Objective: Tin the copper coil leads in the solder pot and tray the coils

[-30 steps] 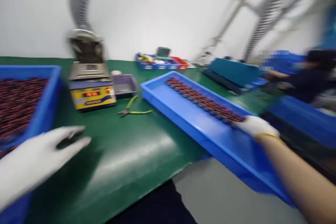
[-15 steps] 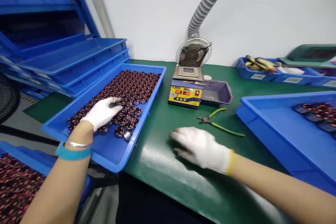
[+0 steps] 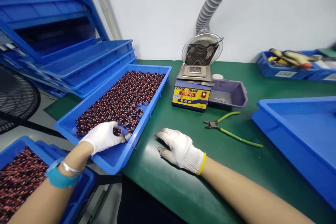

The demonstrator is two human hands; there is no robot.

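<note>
My left hand [image 3: 103, 138], in a white glove, is at the near end of a blue tray [image 3: 107, 163]. Its thumb and fingers close round a small round part [image 3: 117, 132] with a dark top. A silver-sided part [image 3: 127, 136] lies beside the fingertips. Many more dark parts with reddish tips [image 3: 123, 94] fill the tray beyond. My right hand [image 3: 181, 148], also gloved, rests on the green table with its fingers apart and nothing in them. Green-handled cutters [image 3: 214, 124] lie to its right.
Behind the cutters stand a yellow-fronted heating unit [image 3: 191, 96] and a purple bin [image 3: 231, 92]. A large blue tray [image 3: 296, 140] is at the right, with small blue bins [image 3: 285, 72] behind. Stacked trays [image 3: 86, 59] and a fan [image 3: 18, 98] stand left.
My left hand has moved nearer the tray's near edge and closed on a part. My right hand has shifted left over the table. The whole view has turned slightly left.
</note>
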